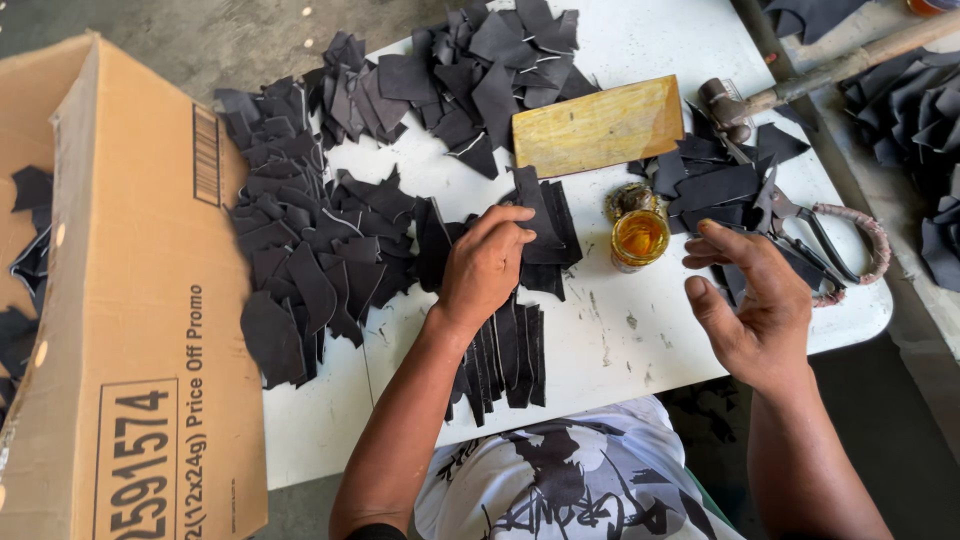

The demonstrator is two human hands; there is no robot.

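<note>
My left hand (487, 262) presses down on a small stack of black leather pieces (549, 222) in the middle of the white table (610, 330). My right hand (752, 300) hovers open above the table's right side, fingers apart and holding nothing. It is just right of a small open jar of amber glue (639, 238). A row of narrow black leather strips (505, 355) lies below my left wrist.
Piles of black leather pieces (300, 240) cover the table's left and back. A yellow wooden board (598, 127), a hammer (730, 103) and large scissors (835, 245) lie at the right. An open cardboard box (120, 300) stands at the left.
</note>
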